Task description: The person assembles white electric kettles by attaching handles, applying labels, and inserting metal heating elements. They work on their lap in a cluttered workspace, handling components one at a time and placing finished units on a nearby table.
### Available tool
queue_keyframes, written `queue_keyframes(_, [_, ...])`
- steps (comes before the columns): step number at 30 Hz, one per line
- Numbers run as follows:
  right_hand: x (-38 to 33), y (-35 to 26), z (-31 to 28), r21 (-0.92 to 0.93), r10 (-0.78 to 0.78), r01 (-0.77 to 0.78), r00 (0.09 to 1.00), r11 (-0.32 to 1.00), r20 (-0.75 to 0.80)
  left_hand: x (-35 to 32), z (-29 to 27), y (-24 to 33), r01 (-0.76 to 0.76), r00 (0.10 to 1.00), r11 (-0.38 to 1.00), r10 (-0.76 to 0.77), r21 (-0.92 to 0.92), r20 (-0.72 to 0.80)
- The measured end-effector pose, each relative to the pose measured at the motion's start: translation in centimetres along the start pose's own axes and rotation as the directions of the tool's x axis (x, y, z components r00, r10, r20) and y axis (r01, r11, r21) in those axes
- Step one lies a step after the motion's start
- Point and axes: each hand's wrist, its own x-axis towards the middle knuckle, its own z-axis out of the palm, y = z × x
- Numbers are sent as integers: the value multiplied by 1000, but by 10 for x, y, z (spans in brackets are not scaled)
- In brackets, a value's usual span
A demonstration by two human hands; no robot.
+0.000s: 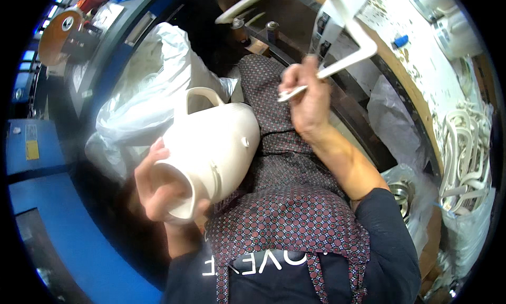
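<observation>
A cream-white pitcher (221, 135) lies tilted across my lap, its mouth facing the lower left and its loop handle (203, 94) up. My left hand (154, 190) grips it at the rim, with fingers reaching into the mouth. A small white spot or stub (244, 141) shows on its side. Raised over the right side of my lap, my right hand (308, 96) is closed round the near end of a long bent white strip (361, 50). Motion smears this hand, and the strip runs up out of view.
A clear plastic bag (174, 56) stands beyond the pitcher. Two small cans (272, 32) sit at the back. On the right, a scrap-strewn bench (416, 67) holds a blue object (400, 41) and white containers (456, 35). Many white loops (464, 156) fill a bag there. Blue cabinets (58, 219) stand left.
</observation>
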Motion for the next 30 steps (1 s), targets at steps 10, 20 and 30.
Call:
queue_keyframes(10, [-37,31,54,-178,462,-426,822,887,334,-28,-19,-12,16,994,998,-22,61,110])
queue_keyframes(20, [-32,19,55,-444,518,-359,796,821,313,-15,-18,-2,56,967,998,-50,-20,251])
queue_keyframes(30, [-23,28,62,-261,293,-188,838,947,461,2,-21,-68,466,849,884,-458,-34,-265])
